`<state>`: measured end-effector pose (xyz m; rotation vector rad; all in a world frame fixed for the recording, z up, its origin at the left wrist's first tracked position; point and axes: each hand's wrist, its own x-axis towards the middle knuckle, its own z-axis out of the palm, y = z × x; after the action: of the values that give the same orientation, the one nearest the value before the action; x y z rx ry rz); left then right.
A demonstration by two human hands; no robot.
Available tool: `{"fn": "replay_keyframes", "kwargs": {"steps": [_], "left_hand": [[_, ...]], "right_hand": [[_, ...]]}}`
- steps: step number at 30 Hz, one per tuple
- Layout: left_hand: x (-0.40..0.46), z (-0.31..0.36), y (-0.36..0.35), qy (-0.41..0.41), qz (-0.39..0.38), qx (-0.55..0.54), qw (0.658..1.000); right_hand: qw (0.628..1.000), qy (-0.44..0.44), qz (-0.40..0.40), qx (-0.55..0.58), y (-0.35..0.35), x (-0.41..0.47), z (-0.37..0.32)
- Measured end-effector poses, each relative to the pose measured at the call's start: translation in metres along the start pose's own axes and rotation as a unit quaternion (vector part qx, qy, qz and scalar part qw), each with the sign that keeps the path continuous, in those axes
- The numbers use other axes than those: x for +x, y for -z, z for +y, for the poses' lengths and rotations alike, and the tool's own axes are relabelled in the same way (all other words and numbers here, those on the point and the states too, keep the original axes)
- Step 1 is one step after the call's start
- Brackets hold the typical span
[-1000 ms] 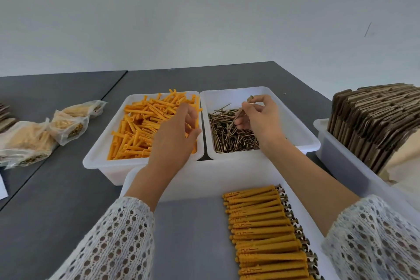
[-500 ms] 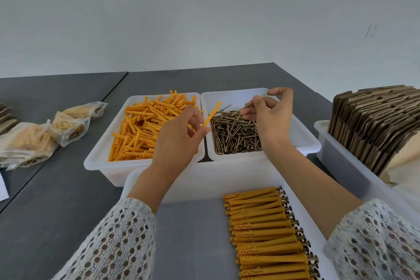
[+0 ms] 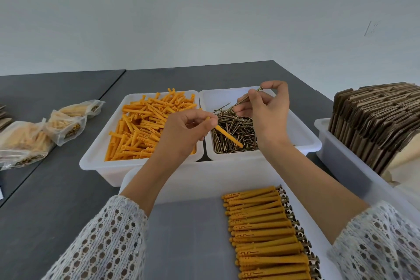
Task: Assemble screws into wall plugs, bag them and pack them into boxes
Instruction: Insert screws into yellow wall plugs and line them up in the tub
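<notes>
Two parts are in hand: my left hand (image 3: pixel 181 134) pinches one orange wall plug (image 3: pixel 228 135) above the screw bin (image 3: pixel 304 134), and my right hand (image 3: pixel 268 116) pinches a single screw (image 3: pixel 248 96) just above it. I judge the risk is misalignment; a tilted screw could miss the plug's mouth and drop among the loose screws.

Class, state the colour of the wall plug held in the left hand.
Orange, seen in the head view: the wall plug in the left hand.
</notes>
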<state>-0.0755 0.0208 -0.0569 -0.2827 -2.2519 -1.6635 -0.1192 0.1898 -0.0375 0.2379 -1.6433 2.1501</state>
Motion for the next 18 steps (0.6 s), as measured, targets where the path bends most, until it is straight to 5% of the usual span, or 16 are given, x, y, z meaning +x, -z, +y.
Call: {"fn": "replay_keyframes", "kwargs": {"steps": [8, 18], "left_hand": [[-0.002, 0.005, -0.012, -0.008, -0.011, 0.017, 1.0], [-0.005, 0.006, -0.015, -0.03, 0.017, 0.068, 0.997]], "right_hand": [[0.976, 0.174, -0.087, -0.103, -0.015, -0.02, -0.011], [0.835, 0.346, -0.237, -0.356, -0.016, -0.027, -0.009]]}}
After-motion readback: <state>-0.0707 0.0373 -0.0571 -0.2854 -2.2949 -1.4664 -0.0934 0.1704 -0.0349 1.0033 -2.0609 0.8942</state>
